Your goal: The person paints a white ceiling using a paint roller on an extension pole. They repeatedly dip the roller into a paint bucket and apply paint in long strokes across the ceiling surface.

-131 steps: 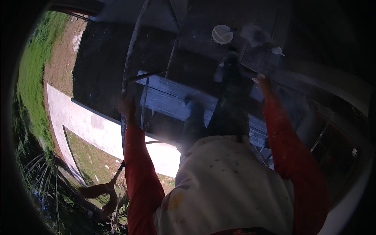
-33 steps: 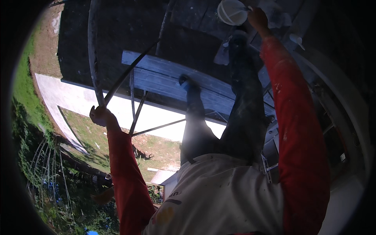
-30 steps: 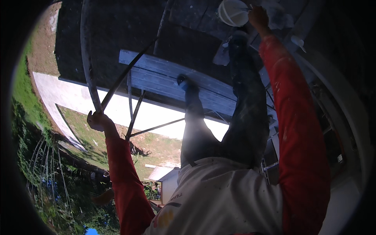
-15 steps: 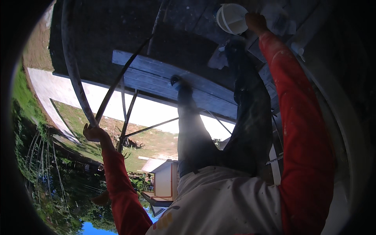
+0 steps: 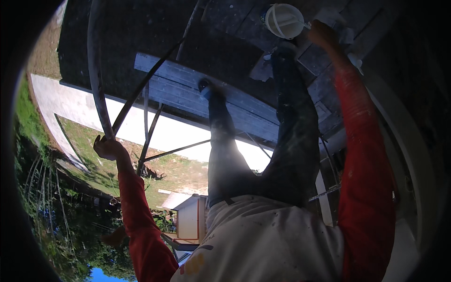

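Observation:
My left hand [image 5: 109, 148] is closed on the grey scaffold pipe [image 5: 96, 70], where a dark diagonal brace [image 5: 145, 84] meets it. My right hand [image 5: 322, 34] is closed on a thin pale handle [image 5: 306, 25] at the rim of a white bucket [image 5: 279, 21] on the dark platform; what is on the handle's other end is unclear. Below, my legs reach down to the scaffold, the left shoe [image 5: 205, 87] over a long grey plank [image 5: 246, 113] and the right one just under the bucket.
A small pale object [image 5: 355, 61] lies right of the bucket. More braces [image 5: 176, 152] cross beneath. A curved pale wall edge [image 5: 408, 160] runs along the right. Down on the left are a concrete path [image 5: 47, 94], grass, trees and a small shed [image 5: 188, 218].
Since 4.4 seconds ago, my right hand has moved across to the bucket and the left has shifted left along with the pipe. In the last half second the right hand has moved slightly right.

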A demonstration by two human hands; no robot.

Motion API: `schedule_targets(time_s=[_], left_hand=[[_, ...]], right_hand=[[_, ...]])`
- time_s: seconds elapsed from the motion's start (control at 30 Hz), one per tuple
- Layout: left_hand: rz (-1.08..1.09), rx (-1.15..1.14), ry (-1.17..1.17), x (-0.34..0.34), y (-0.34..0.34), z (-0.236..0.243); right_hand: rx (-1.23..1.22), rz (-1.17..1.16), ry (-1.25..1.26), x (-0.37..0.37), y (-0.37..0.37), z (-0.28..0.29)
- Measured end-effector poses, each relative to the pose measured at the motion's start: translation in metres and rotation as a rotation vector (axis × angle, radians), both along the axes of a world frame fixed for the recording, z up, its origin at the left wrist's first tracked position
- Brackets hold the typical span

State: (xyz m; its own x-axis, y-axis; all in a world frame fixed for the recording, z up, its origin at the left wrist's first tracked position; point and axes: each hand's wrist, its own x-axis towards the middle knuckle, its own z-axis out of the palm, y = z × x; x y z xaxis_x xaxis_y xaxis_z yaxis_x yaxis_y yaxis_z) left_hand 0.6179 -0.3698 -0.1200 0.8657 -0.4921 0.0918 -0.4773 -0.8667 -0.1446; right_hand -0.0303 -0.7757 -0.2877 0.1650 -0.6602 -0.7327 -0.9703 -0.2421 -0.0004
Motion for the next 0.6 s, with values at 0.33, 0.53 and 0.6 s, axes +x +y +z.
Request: schedule_targets(time_s=[0.33,0.53,0.6], left_hand=[[-0.095,0.039,-0.062,0.007,0.002,-0.008],[-0.087,-0.095,-0.023,0.018,0.019,-0.008],[-0.14,-0.076,-0.045,0.016,0.019,-0.008]], right_hand=[[-0.11,0.142,-0.008,0.007,0.001,-0.085],[-0.127,0.055,0.002,0.014,0.001,-0.024],[-0.129,0.092,0.032,0.013,-0.001,-0.019]])
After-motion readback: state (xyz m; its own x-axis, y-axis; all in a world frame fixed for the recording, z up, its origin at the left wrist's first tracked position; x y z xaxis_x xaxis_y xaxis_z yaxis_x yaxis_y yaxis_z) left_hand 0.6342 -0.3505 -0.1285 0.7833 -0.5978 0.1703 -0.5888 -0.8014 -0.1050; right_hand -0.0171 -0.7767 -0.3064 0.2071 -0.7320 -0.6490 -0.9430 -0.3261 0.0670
